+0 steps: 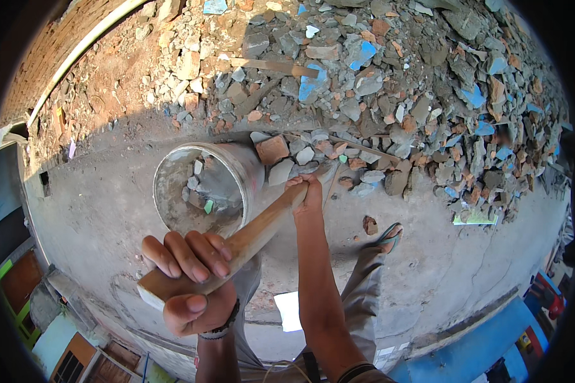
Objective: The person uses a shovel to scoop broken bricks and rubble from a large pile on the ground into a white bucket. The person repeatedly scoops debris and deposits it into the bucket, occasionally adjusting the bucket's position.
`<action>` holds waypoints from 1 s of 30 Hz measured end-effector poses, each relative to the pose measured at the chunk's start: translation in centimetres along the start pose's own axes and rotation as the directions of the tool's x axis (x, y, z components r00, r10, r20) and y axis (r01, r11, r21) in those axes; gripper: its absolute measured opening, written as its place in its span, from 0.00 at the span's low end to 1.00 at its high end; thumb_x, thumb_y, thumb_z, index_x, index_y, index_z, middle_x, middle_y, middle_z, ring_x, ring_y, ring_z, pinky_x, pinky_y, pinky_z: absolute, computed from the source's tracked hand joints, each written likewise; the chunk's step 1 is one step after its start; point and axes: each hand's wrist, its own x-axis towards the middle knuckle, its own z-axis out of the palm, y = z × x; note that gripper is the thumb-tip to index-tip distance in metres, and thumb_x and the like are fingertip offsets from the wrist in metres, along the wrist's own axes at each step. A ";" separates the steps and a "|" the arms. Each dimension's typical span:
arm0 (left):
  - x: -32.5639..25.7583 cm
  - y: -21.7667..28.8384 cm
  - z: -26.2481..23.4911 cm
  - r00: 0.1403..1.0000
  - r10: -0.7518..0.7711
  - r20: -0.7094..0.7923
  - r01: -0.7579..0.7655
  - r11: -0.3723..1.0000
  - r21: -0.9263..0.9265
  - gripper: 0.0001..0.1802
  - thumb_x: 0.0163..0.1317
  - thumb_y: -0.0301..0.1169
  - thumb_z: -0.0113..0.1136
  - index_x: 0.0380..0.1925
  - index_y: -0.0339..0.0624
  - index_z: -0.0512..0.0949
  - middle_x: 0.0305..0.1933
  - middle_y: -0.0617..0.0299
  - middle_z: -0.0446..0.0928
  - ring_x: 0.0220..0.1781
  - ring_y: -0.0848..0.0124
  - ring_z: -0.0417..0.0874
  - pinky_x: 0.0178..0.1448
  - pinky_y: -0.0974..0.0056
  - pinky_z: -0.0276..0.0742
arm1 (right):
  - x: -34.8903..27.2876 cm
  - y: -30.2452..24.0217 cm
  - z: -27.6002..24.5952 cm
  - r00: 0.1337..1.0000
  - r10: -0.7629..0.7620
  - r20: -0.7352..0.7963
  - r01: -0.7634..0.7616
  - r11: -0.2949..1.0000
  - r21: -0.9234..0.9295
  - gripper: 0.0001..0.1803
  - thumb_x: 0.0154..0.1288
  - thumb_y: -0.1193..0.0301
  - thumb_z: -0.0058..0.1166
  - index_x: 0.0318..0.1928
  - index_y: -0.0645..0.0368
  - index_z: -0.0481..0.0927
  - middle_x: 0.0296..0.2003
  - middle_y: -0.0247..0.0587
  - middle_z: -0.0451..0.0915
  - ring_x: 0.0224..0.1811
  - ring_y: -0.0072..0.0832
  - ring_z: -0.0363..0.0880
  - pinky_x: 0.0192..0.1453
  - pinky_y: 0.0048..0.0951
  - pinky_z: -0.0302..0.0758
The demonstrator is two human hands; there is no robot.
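Gripping a wooden handle (249,239) — left hand (188,281) clamped at its end, right hand (308,193) nearer the head for leverage — beside a bucket (204,185) by the rubble (390,83).

Both hands (191,281) clenched, right arm extended.

Concrete floor (108,191), brick wall (51,45) — sandalled foot (390,235), white paper (289,311)
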 end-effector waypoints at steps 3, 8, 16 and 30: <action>-5.1 2.5 -0.5 0.994 -0.007 -0.113 0.016 0.996 0.084 0.23 0.37 0.28 0.66 0.31 0.48 0.63 0.25 0.64 0.70 0.25 0.66 0.76 0.39 0.59 0.72 | -2.7 -0.9 -2.5 0.992 0.104 0.077 -0.108 0.993 0.053 0.05 0.57 0.79 0.47 0.26 0.59 0.68 0.21 0.34 0.68 0.22 0.23 0.69 0.31 0.27 0.72; -7.7 7.4 1.4 0.992 -0.055 -0.112 0.063 0.996 0.070 0.22 0.37 0.27 0.67 0.29 0.49 0.64 0.25 0.64 0.70 0.25 0.67 0.76 0.40 0.59 0.72 | -8.6 -2.0 -1.4 0.995 0.044 0.093 -0.041 0.999 -0.029 0.04 0.57 0.78 0.48 0.27 0.60 0.68 0.23 0.35 0.70 0.23 0.23 0.69 0.31 0.27 0.71; -8.5 18.8 3.4 0.975 0.076 0.209 -0.057 0.994 -0.093 0.21 0.52 0.24 0.66 0.44 0.46 0.68 0.40 0.57 0.75 0.34 0.61 0.80 0.45 0.55 0.73 | -21.9 0.3 3.2 0.998 0.062 0.007 -0.062 0.997 -0.036 0.04 0.58 0.76 0.49 0.29 0.60 0.68 0.23 0.35 0.69 0.23 0.24 0.68 0.32 0.26 0.70; -18.9 46.2 -16.6 0.891 0.329 -0.312 -0.283 0.941 0.184 0.29 0.40 0.30 0.66 0.41 0.45 0.59 0.25 0.69 0.62 0.23 0.79 0.64 0.34 0.74 0.64 | -41.1 25.4 10.0 0.941 0.337 -0.034 -0.330 0.890 -0.314 0.08 0.59 0.72 0.56 0.35 0.51 0.69 0.28 0.33 0.70 0.32 0.28 0.71 0.47 0.39 0.69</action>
